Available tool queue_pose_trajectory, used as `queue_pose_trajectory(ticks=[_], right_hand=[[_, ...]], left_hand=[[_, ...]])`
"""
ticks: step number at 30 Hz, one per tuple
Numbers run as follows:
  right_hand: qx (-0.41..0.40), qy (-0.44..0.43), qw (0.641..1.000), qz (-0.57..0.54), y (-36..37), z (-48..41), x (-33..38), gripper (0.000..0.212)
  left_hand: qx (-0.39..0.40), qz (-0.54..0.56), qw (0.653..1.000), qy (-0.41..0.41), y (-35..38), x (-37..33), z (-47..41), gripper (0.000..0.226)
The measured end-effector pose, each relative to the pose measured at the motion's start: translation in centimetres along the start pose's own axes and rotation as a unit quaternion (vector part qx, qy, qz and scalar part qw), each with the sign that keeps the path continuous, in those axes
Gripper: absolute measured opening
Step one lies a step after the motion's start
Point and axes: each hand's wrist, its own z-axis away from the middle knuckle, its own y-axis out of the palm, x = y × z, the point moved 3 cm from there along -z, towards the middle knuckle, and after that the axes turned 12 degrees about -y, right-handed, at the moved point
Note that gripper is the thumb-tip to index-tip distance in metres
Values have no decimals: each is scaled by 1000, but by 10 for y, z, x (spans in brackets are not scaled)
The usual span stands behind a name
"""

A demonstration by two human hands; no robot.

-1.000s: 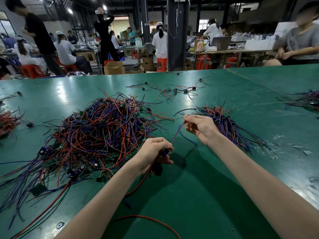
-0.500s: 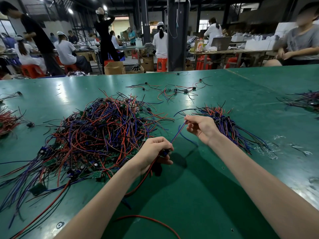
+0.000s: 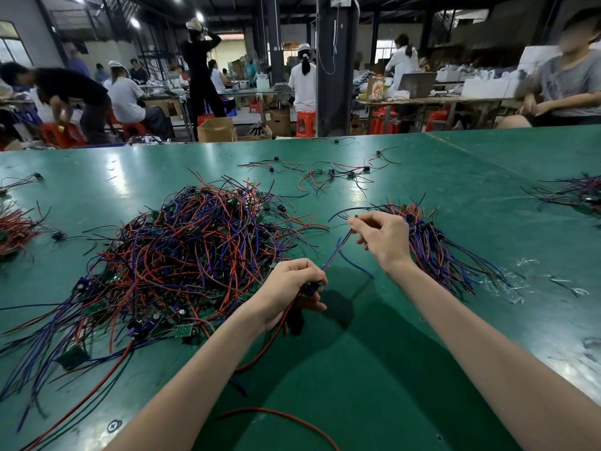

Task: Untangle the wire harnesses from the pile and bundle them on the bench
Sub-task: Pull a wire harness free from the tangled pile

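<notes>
Stretching between both hands, one wire harness runs taut in the air just right of the pile, a red and a blue strand lying side by side. The left hand hovers at the pile's near right edge. Its grip is closed round the harness's lower end, fingers curled over a small dark part, and red strands trail from the fist down to the green table. The right hand, farther right of the pile and a little beyond the left one, has its grip pinched on the harness's upper end between thumb and forefinger, with the other fingers curled in.

The pile itself is a tangled heap of red, blue and purple wires, with small green circuit boards showing along its near edge. Right of the pile, partly hidden behind the right hand, a bundle of harnesses lies with its wires fanned out. Beyond the pile a few loose harnesses are scattered apart. Far left of the pile sits a red bunch, and far right a purple bunch. On the pile's near side a single red wire curves between the forearms. Well beyond the pile, past the table's edge, people work at other tables among red stools and a cardboard box.
</notes>
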Motion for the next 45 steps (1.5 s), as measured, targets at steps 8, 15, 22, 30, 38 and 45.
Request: queue_pose_trajectory(ticks=[8, 15, 22, 30, 38, 45], right_hand=[[-14, 282, 903, -324, 1, -1, 6, 9], [11, 415, 753, -510, 7, 6, 9, 22], [4, 423, 744, -517, 10, 7, 5, 23], [-43, 281, 888, -362, 3, 2, 1, 16], [-3, -332, 912, 239, 0, 10, 10, 12], [-41, 36, 996, -68, -2, -1, -2, 18]], left_hand=[[-13, -6, 1000, 3, -2, 1, -1, 21], [0, -13, 1000, -3, 3, -1, 0, 18], [-4, -6, 1000, -8, 1, 0, 0, 19], [5, -17, 1000, -1, -2, -1, 3, 22], [-7, -32, 999, -19, -4, 3, 2, 21], [-21, -28, 999, -6, -4, -1, 1, 21]])
